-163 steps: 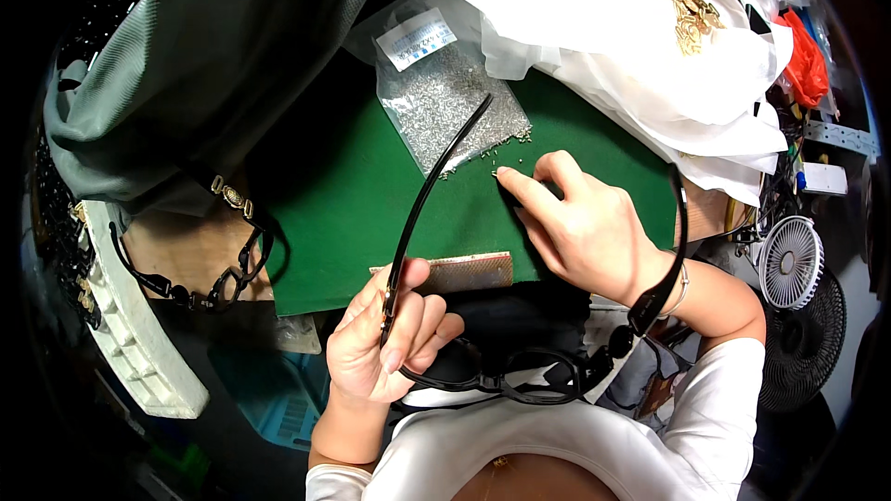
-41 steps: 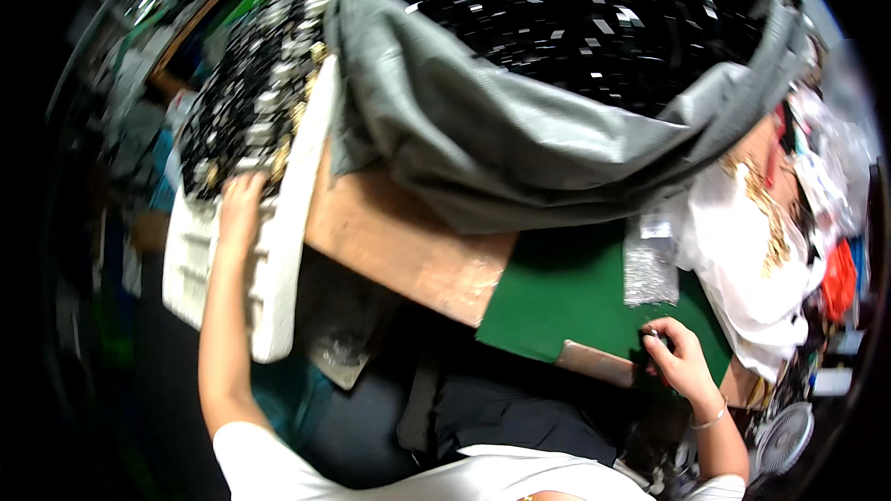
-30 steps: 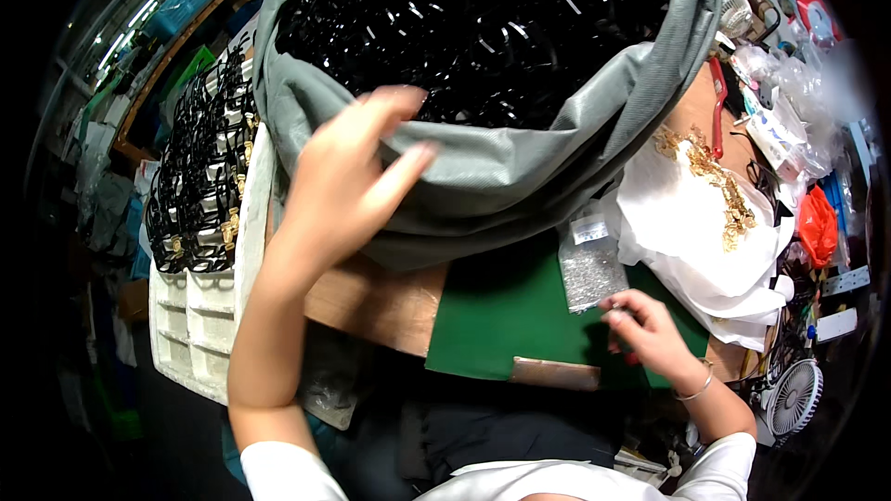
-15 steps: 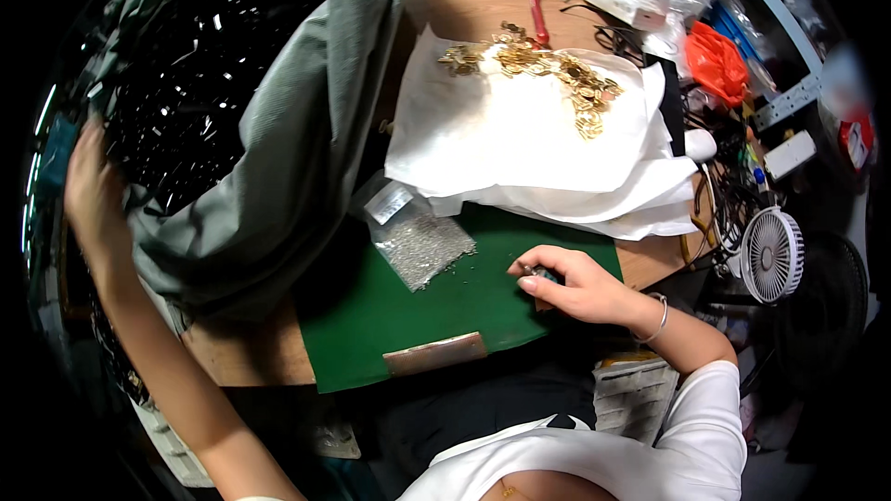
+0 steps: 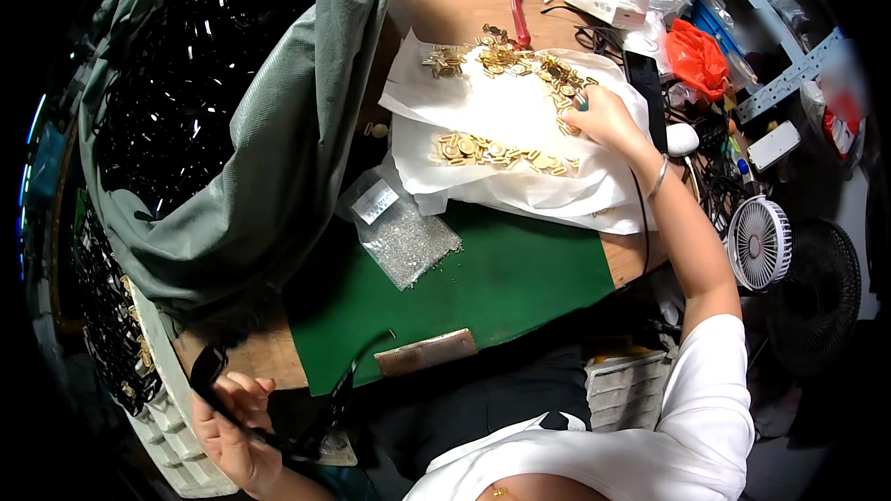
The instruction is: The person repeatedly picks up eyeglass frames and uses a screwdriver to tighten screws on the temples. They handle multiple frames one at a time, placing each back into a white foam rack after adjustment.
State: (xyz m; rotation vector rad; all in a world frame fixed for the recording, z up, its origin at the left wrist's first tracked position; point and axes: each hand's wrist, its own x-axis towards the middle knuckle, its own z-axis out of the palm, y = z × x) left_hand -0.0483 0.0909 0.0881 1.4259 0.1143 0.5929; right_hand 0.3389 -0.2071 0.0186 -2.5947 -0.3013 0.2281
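My left hand (image 5: 235,433), low on the left, grips a pair of glossy black glasses (image 5: 209,373). One thin arm of the glasses reaches over the front edge of the green mat (image 5: 520,264). Over the white sheet (image 5: 520,111), my right hand (image 5: 608,121) is closed, its fingertips among small gold-coloured metal pieces (image 5: 568,83). A small dark green tool (image 5: 582,104) shows between those fingers, mostly hidden. More gold pieces (image 5: 501,156) lie in a row nearer me on the sheet. A clear bag of tiny silvery bits (image 5: 408,239) rests on the mat, some spilled beside it.
At left, a grey-green sack (image 5: 288,121) bulges with glossy black items (image 5: 200,74). A pale crate (image 5: 176,436) stands below it. A red-handled brush (image 5: 517,0) lies at the back. On the right are a phone (image 5: 645,97), cables, a red bag (image 5: 696,60) and a small white fan (image 5: 759,243).
My left hand has come from the sack's far left side to the lower left with the black glasses. My right hand moved from the mat up to the gold pieces. A nearer gold row now shows.
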